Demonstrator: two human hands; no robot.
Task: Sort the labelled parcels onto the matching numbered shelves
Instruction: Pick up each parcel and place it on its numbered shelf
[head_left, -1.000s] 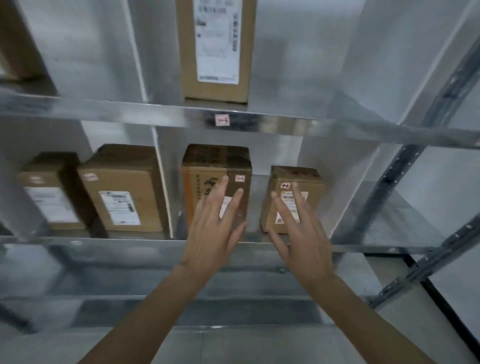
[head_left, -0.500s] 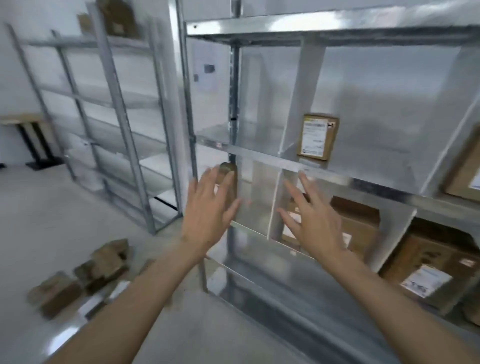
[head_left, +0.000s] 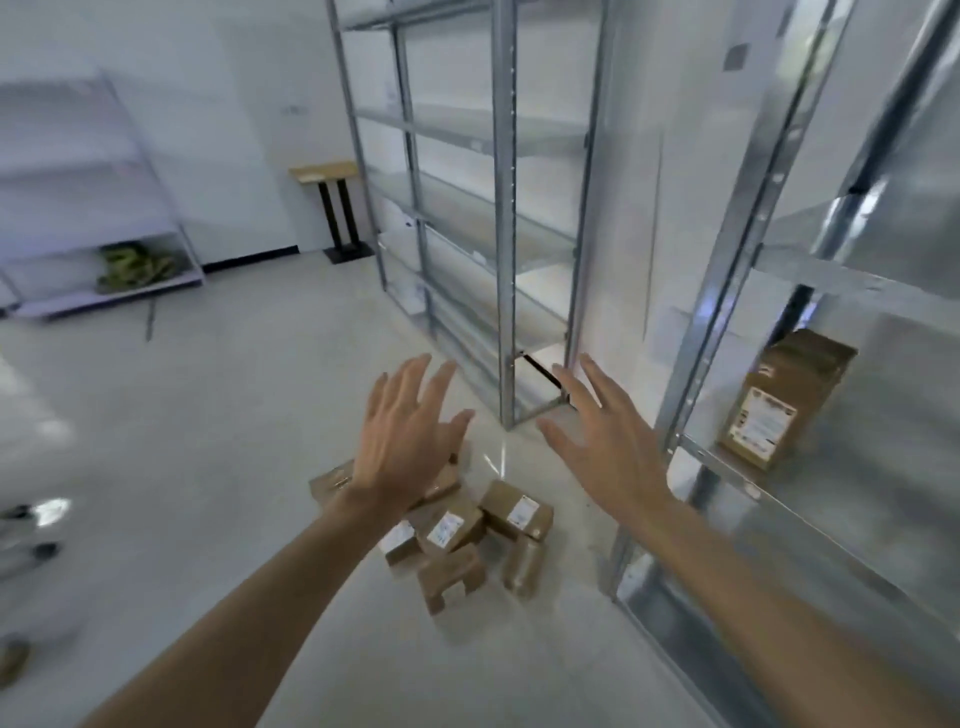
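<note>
Parcels (head_left: 457, 535) are lying in a loose heap on the floor (head_left: 197, 467), just beside the foot of the rack (head_left: 727, 291) on my right. I am holding both hands out above them, touching nothing: my left hand (head_left: 402, 441) is hanging spread with straight fingers, partly covering the far parcels, and my right hand (head_left: 605, 447) is hanging spread too, palm turned inward, nearer the rack. One box (head_left: 779, 400) is standing upright on a rack shelf at the right, label facing me. A small table (head_left: 327, 174) is standing against the far wall.
</note>
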